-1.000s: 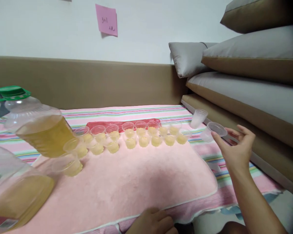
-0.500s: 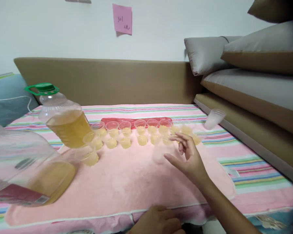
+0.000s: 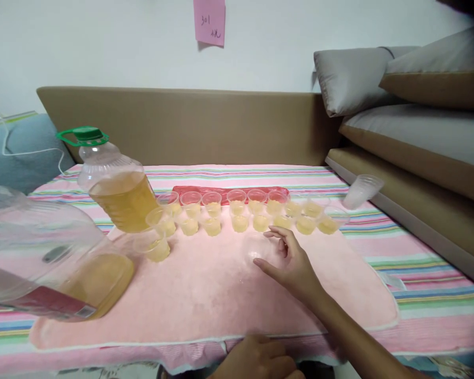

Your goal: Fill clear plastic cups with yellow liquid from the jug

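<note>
My right hand reaches over the pink towel, its thumb and fingers curved round an empty clear plastic cup that stands on the towel. Just beyond it, two rows of small cups of yellow liquid run left to right. My left hand rests as a loose fist at the near edge of the cloth, at the bottom of the view. A big bottle of yellow liquid with a green cap stands at the left end of the rows.
A second large bottle lies tilted at the near left. A red strip lies behind the cups. A clear cup leans at the right by stacked cushions. A pink note hangs on the wall.
My right hand brought the empty cup from the far right to the middle of the towel and lowered it there. The view swung left. My left hand stayed put.
</note>
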A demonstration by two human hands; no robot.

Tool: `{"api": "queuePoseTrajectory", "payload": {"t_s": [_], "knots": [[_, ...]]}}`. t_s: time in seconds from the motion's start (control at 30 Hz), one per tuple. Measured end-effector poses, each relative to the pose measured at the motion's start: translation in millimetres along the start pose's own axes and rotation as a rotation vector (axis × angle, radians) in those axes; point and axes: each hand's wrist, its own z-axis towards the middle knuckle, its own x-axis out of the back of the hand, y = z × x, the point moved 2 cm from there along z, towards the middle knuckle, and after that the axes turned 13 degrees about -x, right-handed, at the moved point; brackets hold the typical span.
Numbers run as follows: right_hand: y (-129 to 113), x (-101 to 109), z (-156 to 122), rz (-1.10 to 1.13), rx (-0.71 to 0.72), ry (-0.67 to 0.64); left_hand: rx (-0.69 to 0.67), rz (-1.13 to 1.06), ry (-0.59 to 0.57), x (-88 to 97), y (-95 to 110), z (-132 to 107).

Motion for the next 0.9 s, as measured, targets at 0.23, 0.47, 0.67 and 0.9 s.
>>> {"api": "queuePoseTrajectory", "payload": {"t_s": [0.23, 0.47, 0.67, 0.9], "knots": [[1, 0, -2, -0.014, 0.023, 0.028, -0.015, -0.037, 0.033, -2.1, 3, -3], [5, 5, -6, -0.043, 0.041, 0.044, -0.014, -0.041, -0.017, -18.5, 8, -19], [-9, 21, -12, -0.082, 0.263, 0.159, -0.034, -0.029, -0.119, -18.0, 6, -20], [-48, 19, -51, -0.082, 0.524, -0.054, 0.018, -0.092, -0.128, 60.9, 20, 15]]}}
